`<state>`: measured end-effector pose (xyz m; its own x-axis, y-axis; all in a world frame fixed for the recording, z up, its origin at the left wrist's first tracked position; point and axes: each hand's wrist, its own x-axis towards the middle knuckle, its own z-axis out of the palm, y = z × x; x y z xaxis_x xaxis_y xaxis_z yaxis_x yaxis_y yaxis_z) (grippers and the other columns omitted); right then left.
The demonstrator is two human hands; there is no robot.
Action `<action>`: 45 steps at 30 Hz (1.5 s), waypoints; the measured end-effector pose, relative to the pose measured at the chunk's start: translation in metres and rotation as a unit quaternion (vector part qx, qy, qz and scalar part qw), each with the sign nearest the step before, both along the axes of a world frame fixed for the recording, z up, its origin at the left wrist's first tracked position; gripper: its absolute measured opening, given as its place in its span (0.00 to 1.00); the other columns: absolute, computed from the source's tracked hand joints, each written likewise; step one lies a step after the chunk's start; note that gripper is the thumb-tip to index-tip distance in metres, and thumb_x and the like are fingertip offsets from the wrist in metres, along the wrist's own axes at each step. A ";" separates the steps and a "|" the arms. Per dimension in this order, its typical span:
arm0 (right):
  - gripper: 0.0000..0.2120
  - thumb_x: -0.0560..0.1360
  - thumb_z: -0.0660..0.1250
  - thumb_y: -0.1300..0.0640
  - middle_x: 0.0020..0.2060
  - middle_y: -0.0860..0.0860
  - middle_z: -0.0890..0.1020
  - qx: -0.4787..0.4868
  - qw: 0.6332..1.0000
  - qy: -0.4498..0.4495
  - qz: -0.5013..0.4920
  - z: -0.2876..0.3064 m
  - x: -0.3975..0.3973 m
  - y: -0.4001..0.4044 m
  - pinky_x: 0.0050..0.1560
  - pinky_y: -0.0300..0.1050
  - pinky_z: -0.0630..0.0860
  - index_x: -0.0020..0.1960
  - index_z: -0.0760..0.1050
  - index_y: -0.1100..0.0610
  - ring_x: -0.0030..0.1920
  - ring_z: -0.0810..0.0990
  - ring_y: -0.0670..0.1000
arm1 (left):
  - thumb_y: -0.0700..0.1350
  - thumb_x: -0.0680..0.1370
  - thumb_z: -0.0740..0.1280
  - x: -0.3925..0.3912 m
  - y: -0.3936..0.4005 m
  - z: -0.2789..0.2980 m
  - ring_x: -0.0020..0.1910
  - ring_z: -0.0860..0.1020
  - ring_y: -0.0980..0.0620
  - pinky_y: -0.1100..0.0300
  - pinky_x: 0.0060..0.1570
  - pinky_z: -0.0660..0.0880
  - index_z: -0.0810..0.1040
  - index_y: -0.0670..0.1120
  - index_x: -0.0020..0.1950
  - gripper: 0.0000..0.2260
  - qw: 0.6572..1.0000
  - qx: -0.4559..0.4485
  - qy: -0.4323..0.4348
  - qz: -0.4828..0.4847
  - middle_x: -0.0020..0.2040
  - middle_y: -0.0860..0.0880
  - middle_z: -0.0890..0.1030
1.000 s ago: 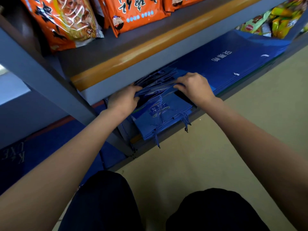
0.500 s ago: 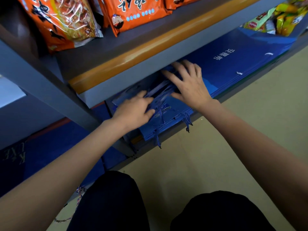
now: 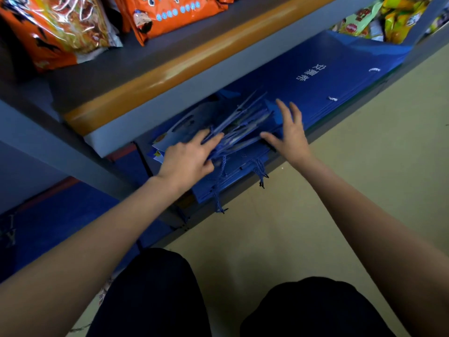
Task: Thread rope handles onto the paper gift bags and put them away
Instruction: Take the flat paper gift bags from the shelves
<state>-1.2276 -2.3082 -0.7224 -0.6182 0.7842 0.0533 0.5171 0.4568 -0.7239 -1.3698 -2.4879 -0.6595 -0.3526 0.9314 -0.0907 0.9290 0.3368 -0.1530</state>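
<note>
A loose pile of small blue paper gift bags (image 3: 239, 122) lies on the bottom shelf, their edges fanned out. Blue-and-white rope handles (image 3: 260, 170) hang over the shelf's front lip. My left hand (image 3: 188, 158) lies on the pile's left side with fingers stretched out flat on the bags. My right hand (image 3: 289, 132) presses on the pile's right side, fingers spread and straight. A stack of larger flat blue bags (image 3: 328, 76) with white lettering lies just to the right on the same shelf.
The grey metal shelf above (image 3: 136, 59) with an orange front strip carries orange snack packets (image 3: 56, 27). Green and yellow snack packets (image 3: 388, 18) sit at the far right. Beige floor (image 3: 340, 203) lies in front; my dark-trousered knees (image 3: 155, 300) are below.
Both hands went from curled on the pile to flat with fingers spread. The small bags have slid deeper under the shelf and fanned out.
</note>
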 end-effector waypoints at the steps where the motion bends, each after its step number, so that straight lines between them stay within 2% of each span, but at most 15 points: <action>1: 0.33 0.77 0.65 0.50 0.75 0.57 0.56 -0.089 0.995 0.027 -0.022 0.004 -0.001 0.003 0.69 0.52 0.60 0.76 0.52 0.51 0.73 0.59 0.59 | 0.49 0.79 0.58 -0.002 -0.001 0.003 0.55 0.77 0.39 0.51 0.43 0.75 0.52 0.58 0.76 0.27 1.000 0.010 -0.010 0.016 0.75 0.50 0.59; 5: 0.27 0.80 0.56 0.45 0.75 0.52 0.58 -0.392 0.903 0.162 -0.061 0.017 -0.009 -0.002 0.62 0.53 0.73 0.76 0.51 0.45 0.70 0.65 0.60 | 0.47 0.78 0.60 -0.014 -0.001 0.018 0.56 0.75 0.36 0.48 0.47 0.76 0.57 0.58 0.75 0.26 0.998 0.031 -0.033 0.049 0.75 0.50 0.60; 7: 0.24 0.81 0.54 0.46 0.75 0.51 0.57 -0.438 0.867 0.229 -0.066 0.022 -0.012 -0.006 0.59 0.51 0.75 0.75 0.52 0.45 0.69 0.67 0.61 | 0.47 0.78 0.61 -0.022 0.000 0.022 0.61 0.73 0.38 0.50 0.50 0.75 0.58 0.58 0.74 0.26 0.997 0.015 -0.048 0.061 0.75 0.51 0.58; 9: 0.23 0.82 0.53 0.47 0.75 0.52 0.58 -0.431 0.865 0.249 -0.067 0.019 -0.016 -0.002 0.59 0.51 0.75 0.75 0.54 0.47 0.68 0.68 0.61 | 0.46 0.78 0.62 -0.028 -0.003 0.024 0.64 0.70 0.40 0.51 0.52 0.73 0.59 0.57 0.74 0.26 0.995 0.002 -0.056 0.081 0.76 0.51 0.57; 12: 0.23 0.81 0.57 0.53 0.70 0.58 0.67 -0.194 0.978 0.064 -0.025 0.007 -0.014 -0.005 0.63 0.54 0.72 0.74 0.56 0.54 0.66 0.70 0.58 | 0.44 0.78 0.62 -0.031 -0.008 0.024 0.64 0.70 0.38 0.49 0.55 0.73 0.61 0.54 0.74 0.25 0.993 0.008 -0.048 0.104 0.75 0.48 0.59; 15: 0.18 0.79 0.60 0.63 0.60 0.61 0.75 -0.007 0.998 -0.023 -0.056 -0.028 -0.001 -0.033 0.61 0.54 0.72 0.68 0.65 0.63 0.59 0.75 0.59 | 0.42 0.78 0.61 -0.031 -0.009 0.022 0.61 0.72 0.37 0.46 0.55 0.74 0.63 0.52 0.73 0.23 0.992 0.035 -0.043 0.112 0.73 0.46 0.62; 18: 0.14 0.74 0.64 0.69 0.54 0.62 0.78 0.172 0.983 -0.027 0.059 -0.055 0.005 -0.069 0.56 0.55 0.74 0.60 0.74 0.65 0.54 0.77 0.63 | 0.42 0.78 0.61 -0.030 -0.010 0.021 0.60 0.72 0.36 0.44 0.54 0.74 0.63 0.51 0.72 0.22 0.992 0.045 -0.044 0.110 0.72 0.45 0.62; 20: 0.23 0.72 0.67 0.67 0.65 0.60 0.73 0.278 0.930 -0.076 0.227 -0.065 -0.006 -0.078 0.62 0.58 0.69 0.66 0.71 0.60 0.65 0.70 0.64 | 0.42 0.79 0.60 -0.030 -0.011 0.023 0.60 0.72 0.35 0.45 0.53 0.73 0.62 0.51 0.73 0.22 0.992 0.045 -0.036 0.113 0.73 0.45 0.62; 22: 0.28 0.76 0.63 0.62 0.74 0.52 0.61 0.293 0.873 -0.206 0.330 -0.062 -0.022 -0.079 0.69 0.56 0.57 0.74 0.60 0.53 0.73 0.57 0.56 | 0.41 0.79 0.60 -0.030 -0.010 0.024 0.60 0.71 0.35 0.45 0.52 0.72 0.62 0.50 0.73 0.22 0.992 0.047 -0.027 0.117 0.72 0.45 0.62; 25: 0.21 0.69 0.71 0.66 0.57 0.56 0.76 0.353 0.862 -0.209 0.298 -0.056 -0.036 -0.079 0.55 0.51 0.71 0.60 0.74 0.58 0.58 0.74 0.58 | 0.40 0.80 0.59 -0.032 -0.009 0.024 0.61 0.70 0.35 0.46 0.51 0.72 0.61 0.51 0.73 0.22 0.992 0.047 -0.024 0.112 0.72 0.44 0.62; 27: 0.13 0.60 0.76 0.69 0.38 0.57 0.78 0.312 0.927 -0.079 0.193 -0.053 -0.032 -0.073 0.34 0.47 0.76 0.43 0.79 0.62 0.39 0.80 0.59 | 0.40 0.80 0.58 -0.032 -0.010 0.022 0.59 0.71 0.34 0.46 0.49 0.72 0.61 0.51 0.73 0.22 0.993 0.041 -0.024 0.109 0.73 0.44 0.61; 30: 0.04 0.71 0.67 0.64 0.37 0.59 0.79 0.218 0.963 0.123 0.100 -0.029 -0.035 -0.074 0.33 0.45 0.75 0.43 0.79 0.65 0.35 0.79 0.58 | 0.39 0.79 0.59 -0.029 -0.014 0.015 0.55 0.74 0.33 0.46 0.45 0.74 0.62 0.51 0.71 0.21 0.994 0.035 -0.025 0.098 0.73 0.44 0.60; 36: 0.06 0.73 0.67 0.62 0.39 0.58 0.79 0.199 0.967 0.119 0.106 -0.007 -0.033 -0.068 0.40 0.36 0.70 0.46 0.81 0.65 0.35 0.77 0.53 | 0.38 0.79 0.59 -0.031 -0.012 0.016 0.55 0.75 0.33 0.46 0.45 0.74 0.63 0.50 0.71 0.21 0.995 0.043 -0.024 0.092 0.73 0.44 0.60; 42: 0.07 0.76 0.65 0.59 0.42 0.54 0.77 0.166 0.968 0.141 0.124 0.006 -0.034 -0.060 0.42 0.42 0.74 0.48 0.79 0.63 0.39 0.73 0.46 | 0.38 0.79 0.59 -0.032 -0.013 0.016 0.54 0.75 0.34 0.49 0.42 0.73 0.64 0.50 0.71 0.20 0.995 0.042 -0.017 0.084 0.71 0.44 0.63; 45: 0.15 0.79 0.62 0.51 0.51 0.52 0.74 -0.100 0.971 0.213 -0.037 0.016 -0.026 -0.050 0.41 0.41 0.79 0.62 0.70 0.58 0.47 0.78 0.52 | 0.39 0.79 0.60 -0.023 -0.017 0.014 0.49 0.77 0.36 0.51 0.35 0.69 0.62 0.49 0.71 0.21 0.997 0.023 0.034 0.068 0.70 0.43 0.62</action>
